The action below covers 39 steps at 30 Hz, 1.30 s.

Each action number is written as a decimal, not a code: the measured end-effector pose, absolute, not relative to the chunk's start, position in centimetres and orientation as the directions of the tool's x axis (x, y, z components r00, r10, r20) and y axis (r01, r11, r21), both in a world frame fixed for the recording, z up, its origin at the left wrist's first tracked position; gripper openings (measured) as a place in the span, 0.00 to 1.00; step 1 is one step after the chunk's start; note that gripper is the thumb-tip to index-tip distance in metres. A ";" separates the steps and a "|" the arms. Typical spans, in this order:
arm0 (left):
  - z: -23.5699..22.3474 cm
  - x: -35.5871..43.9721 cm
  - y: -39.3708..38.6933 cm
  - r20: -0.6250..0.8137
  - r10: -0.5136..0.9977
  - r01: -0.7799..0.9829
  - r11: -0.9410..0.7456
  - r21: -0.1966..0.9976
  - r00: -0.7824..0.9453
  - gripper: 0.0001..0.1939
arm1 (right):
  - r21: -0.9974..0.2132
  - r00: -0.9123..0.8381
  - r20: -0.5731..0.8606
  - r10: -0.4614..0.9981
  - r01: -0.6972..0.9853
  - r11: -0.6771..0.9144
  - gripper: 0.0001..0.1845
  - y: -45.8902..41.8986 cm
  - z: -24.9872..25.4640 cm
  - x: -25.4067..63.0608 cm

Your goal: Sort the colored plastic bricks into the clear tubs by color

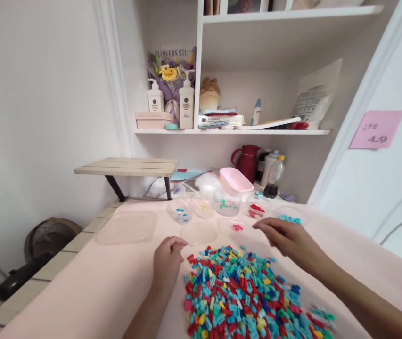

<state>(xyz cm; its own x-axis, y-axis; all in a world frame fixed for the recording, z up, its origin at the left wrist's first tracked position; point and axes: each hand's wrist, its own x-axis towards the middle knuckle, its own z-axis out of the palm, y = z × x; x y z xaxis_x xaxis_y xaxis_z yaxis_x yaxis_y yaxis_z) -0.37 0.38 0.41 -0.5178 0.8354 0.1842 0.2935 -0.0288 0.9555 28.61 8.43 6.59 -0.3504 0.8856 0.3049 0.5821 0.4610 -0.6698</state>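
Head view took in a loose heap of small, multicoloured plastic bricks (243, 296) on the near part of a bench (98, 292) with a pale pink covering. The likeliest trouble, in my judgement, was a mix-up of close shades, since red and pinkish-red pieces had separate dishes side by side. A careless knock by the right hand (281, 234) could also have tipped the shallow, transparent plastic dish (226, 230) of pinkish-red pieces, its fingertips being just left of the wrist and near the rim. The bricks overlapped at all angles, turquoise and red most plentiful, with blue, green and yellow among them. The right fingers were bent and drawn together; the left hand (167, 261), by the heap's far left edge, was loosely curled. Whether either pinched a brick, I could not tell.
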 end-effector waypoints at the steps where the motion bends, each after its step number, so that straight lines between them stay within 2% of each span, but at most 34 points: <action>1: 0.6 -0.3 0.3 0.183 0.837 0.292 -0.029 0.956 -0.515 0.12 | -0.656 -0.313 0.312 0.897 0.612 0.441 0.22 8.1 5.9 30.3; 5: 1.1 0.0 0.0 0.183 0.847 0.289 -0.036 0.957 -0.500 0.11 | -0.656 -0.244 0.305 0.920 0.647 0.389 0.22 7.0 2.7 35.2; 11: 1.6 0.2 -0.3 0.180 0.874 0.298 -0.043 0.954 -0.451 0.12 | -0.682 -0.315 0.247 0.917 0.615 0.395 0.20 6.1 -0.7 37.0; 18: 1.6 0.2 -0.4 0.170 0.894 0.258 -0.063 0.964 -0.414 0.13 | -0.694 -0.417 0.214 0.883 0.571 0.438 0.20 5.7 -0.4 36.0; 23: 1.3 0.0 -0.3 0.166 0.867 0.226 -0.064 0.972 -0.469 0.08 | -0.692 -0.422 0.261 0.868 0.545 0.473 0.20 5.4 0.4 35.8; 26: 1.1 -0.4 -0.3 0.122 0.825 0.185 -0.021 0.982 -0.552 0.08 | -0.693 -0.397 0.318 0.861 0.522 0.497 0.20 5.1 0.8 35.8; 29: 1.6 -1.1 -0.3 0.024 0.779 0.092 0.043 0.995 -0.626 0.15 | -0.702 -0.394 0.343 0.853 0.495 0.512 0.20 4.9 0.9 35.7; 34: 3.4 -2.3 -1.1 -0.140 0.773 -0.040 0.147 0.988 -0.619 0.19 | -0.704 -0.401 0.350 0.847 0.485 0.520 0.21 4.7 0.8 35.5; 39: 3.6 -1.6 -2.6 -0.150 0.839 0.098 0.234 0.967 -0.524 0.19 | -0.669 -0.365 0.438 0.821 0.478 0.569 0.20 4.9 0.7 36.1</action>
